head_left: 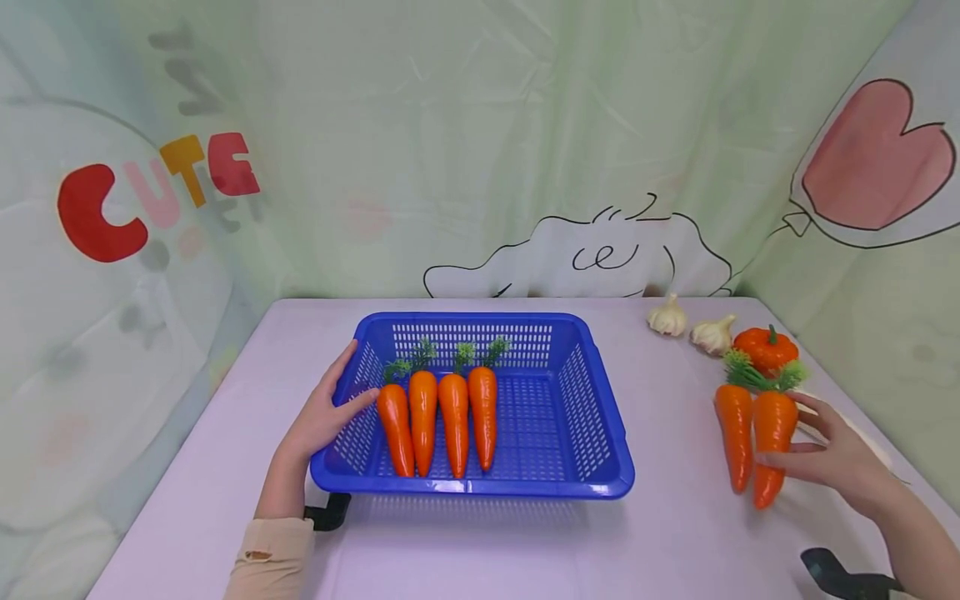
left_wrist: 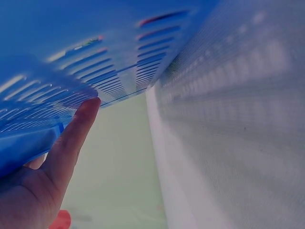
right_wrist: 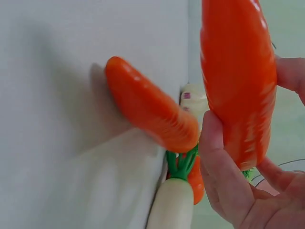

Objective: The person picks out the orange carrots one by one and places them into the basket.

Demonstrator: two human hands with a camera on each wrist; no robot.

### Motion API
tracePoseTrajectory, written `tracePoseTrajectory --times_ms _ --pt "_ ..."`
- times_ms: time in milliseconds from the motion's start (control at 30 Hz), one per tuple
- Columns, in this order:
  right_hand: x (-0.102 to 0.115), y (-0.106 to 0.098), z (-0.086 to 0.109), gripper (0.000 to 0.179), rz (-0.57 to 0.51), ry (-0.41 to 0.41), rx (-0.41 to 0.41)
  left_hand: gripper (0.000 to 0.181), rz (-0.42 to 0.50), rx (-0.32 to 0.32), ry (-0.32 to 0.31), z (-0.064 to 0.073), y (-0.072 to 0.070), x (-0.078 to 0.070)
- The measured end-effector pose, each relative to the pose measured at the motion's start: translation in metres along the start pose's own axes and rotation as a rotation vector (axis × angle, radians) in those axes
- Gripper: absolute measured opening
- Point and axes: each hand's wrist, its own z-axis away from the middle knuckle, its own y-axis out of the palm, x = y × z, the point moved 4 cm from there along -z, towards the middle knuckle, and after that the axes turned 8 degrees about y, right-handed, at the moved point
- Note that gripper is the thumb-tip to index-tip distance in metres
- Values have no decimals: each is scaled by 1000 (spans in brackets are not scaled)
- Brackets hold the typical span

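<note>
My left hand (head_left: 318, 421) grips the left rim of a blue plastic basket (head_left: 472, 488), thumb over the edge and fingers along the outside. In the left wrist view, a finger (left_wrist: 76, 138) lies against the basket's slotted wall (left_wrist: 114, 76). Several orange carrots (head_left: 453, 425) with green tops lie side by side in the basket's left half. On the right, my right hand (head_left: 840, 454) holds another carrot (head_left: 774, 425) between thumb and fingers; the right wrist view shows this carrot (right_wrist: 238, 81) raised off the table. Beside it, a second carrot (right_wrist: 147, 102) rests on the table.
Two garlic bulbs (head_left: 667, 317) (head_left: 712, 335) and a small orange pumpkin (head_left: 767, 350) sit at the table's back right. A white radish (right_wrist: 172, 202) with a green stem lies near them, mostly behind my right hand in the head view. A printed curtain (head_left: 480, 150) hangs behind the table.
</note>
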Motion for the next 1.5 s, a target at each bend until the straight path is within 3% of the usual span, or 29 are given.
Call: tracePoseTrajectory --times_ms 633,967,1200,1500 --pt "67 4 0 92 10 -166 -51 78 -2 -6 -3 0 0 1" --pt "115 14 0 97 34 -160 -68 78 -12 -9 -1 -1 -1 2" --pt "146 25 -1 103 38 -162 -50 77 -8 -6 -1 0 -1 0" --pt "193 39 1 104 0 -241 -4 77 17 -5 1 0 0 0"
